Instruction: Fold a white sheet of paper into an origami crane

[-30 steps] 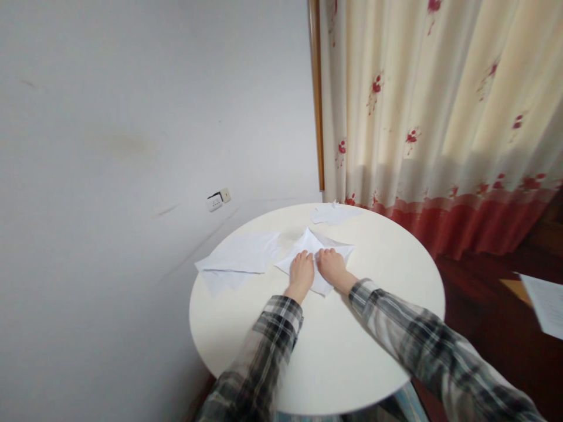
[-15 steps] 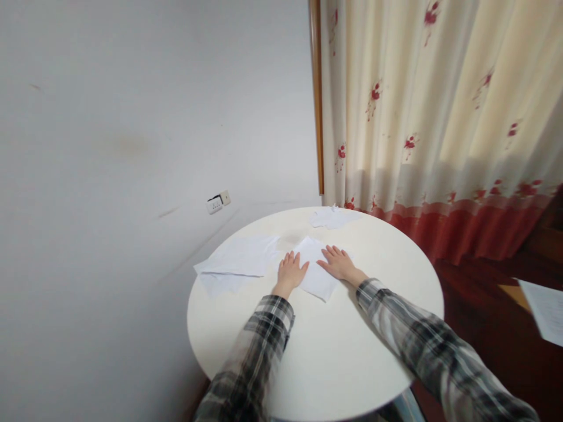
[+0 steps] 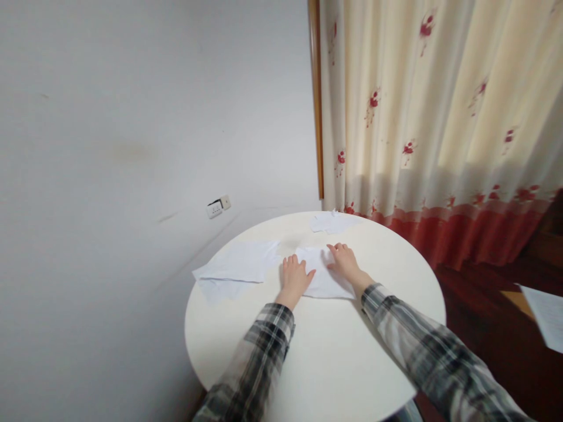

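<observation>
A white folded sheet [image 3: 323, 286] lies on the round white table, its near edge running almost straight across in front of me. Whether it is paper or thin cloth, I cannot tell. My left hand [image 3: 295, 281] rests on its left side, fingers lightly bent and thumb spread to the right. On the right side is my right hand [image 3: 347, 264], fingers curved, thumb and index finger apart. It covers the sheet's far right corner. To the left lies a larger white sheet [image 3: 240, 261] with a folded edge, on top of another white piece [image 3: 224, 289].
Crumpled white scraps [image 3: 332, 221] lie at the far edge of the round table [image 3: 334, 351]. A wall with a socket [image 3: 214, 210] stands on the left, and a floral curtain [image 3: 409, 117] hangs behind. At far right is a printed sheet [image 3: 545, 313].
The sheet under my hands has turned from a diamond position to lying nearly square to me. My right hand has turned and its fingers are more curved; my left fingers bend slightly more.
</observation>
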Motion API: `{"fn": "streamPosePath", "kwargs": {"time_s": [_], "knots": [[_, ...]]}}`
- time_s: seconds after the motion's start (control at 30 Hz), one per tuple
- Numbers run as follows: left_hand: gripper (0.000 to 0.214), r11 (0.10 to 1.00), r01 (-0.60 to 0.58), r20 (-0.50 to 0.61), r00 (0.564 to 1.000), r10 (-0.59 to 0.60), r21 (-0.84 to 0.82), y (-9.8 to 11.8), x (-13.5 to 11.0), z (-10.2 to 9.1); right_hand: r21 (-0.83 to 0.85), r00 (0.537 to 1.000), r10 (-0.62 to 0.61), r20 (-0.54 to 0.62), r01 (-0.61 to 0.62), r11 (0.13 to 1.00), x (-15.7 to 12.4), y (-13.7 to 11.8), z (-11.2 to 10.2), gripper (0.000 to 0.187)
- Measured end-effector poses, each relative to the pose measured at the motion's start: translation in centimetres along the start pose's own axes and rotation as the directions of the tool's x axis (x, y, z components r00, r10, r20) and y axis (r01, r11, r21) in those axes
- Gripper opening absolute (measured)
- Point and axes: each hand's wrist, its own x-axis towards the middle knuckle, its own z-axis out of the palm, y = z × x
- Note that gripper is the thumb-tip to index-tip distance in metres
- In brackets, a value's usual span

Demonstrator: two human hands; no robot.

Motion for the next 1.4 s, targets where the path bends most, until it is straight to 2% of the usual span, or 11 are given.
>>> {"fn": "streamPosePath", "kwargs": {"time_s": [0.17, 0.23, 0.3, 0.37, 0.5, 0.63, 0.83, 1.0, 1.2, 1.33, 1.4], "knots": [[0.032, 0.999, 0.028, -0.036, 0.999, -0.030, -0.044, 1.4, -0.2, -0.5, -0.029, 0.987, -0.136, 0.086, 0.139, 0.990, -1.6, -3.5, -0.7, 0.028], [0.029, 0.990, -0.053, -0.027, 0.998, 0.050, -0.127, 1.5, -0.1, 0.1, -0.022, 0.984, -0.159, 0.077, 0.161, 0.987, -1.9, -4.4, -0.2, 0.023], [0.036, 0.954, -0.172, 0.024, 0.983, 0.183, -0.246, 1.3, 0.2, 1.0, 0.023, 0.987, -0.159, 0.027, 0.158, 0.987, -1.9, -4.6, 0.6, 0.027], [0.041, 0.926, -0.182, 0.116, 0.966, 0.231, -0.331, 0.8, 0.6, 2.0, 0.111, 0.978, -0.207, 0.015, 0.205, 0.973, -1.7, -4.5, 1.5, 0.032], [0.048, 0.958, -0.091, 0.258, 0.952, 0.164, -0.273, -0.5, 1.0, 3.1, 0.207, 0.944, -0.328, 0.024, 0.316, 0.926, -1.5, -3.7, 2.8, 0.042], [0.054, 0.980, -0.017, 0.305, 0.949, 0.079, -0.200, -1.5, 1.1, 3.6, 0.209, 0.946, -0.313, 0.077, 0.292, 0.933, -1.9, -2.5, 3.4, 0.048], [0.050, 0.983, -0.010, 0.286, 0.956, 0.063, -0.185, -1.9, 1.0, 5.0, 0.193, 0.951, -0.264, 0.160, 0.233, 0.953, -2.1, 0.0, 4.4, 0.064], [0.042, 0.993, -0.025, 0.176, 0.983, 0.046, -0.118, -1.1, 0.7, 3.3, 0.224, 0.939, -0.266, 0.216, 0.218, 0.950, -1.8, 0.9, 3.8, 0.054], [0.036, 0.995, 0.054, 0.055, 0.997, -0.049, -0.081, 0.6, 0.4, 1.6, 0.261, 0.938, -0.343, 0.040, 0.322, 0.910, -1.3, -0.5, 4.0, 0.043], [0.039, 0.940, -0.203, 0.058, 0.972, 0.227, -0.275, 0.9, 0.5, 3.5, 0.288, 0.958, -0.286, -0.018, 0.279, 0.916, -0.8, -1.9, 4.5, 0.031], [0.045, 0.911, -0.222, 0.116, 0.954, 0.276, -0.348, 0.7, 0.7, 4.3, 0.261, 0.966, -0.260, -0.014, 0.254, 0.931, -0.6, -2.2, 4.6, 0.033]]}}
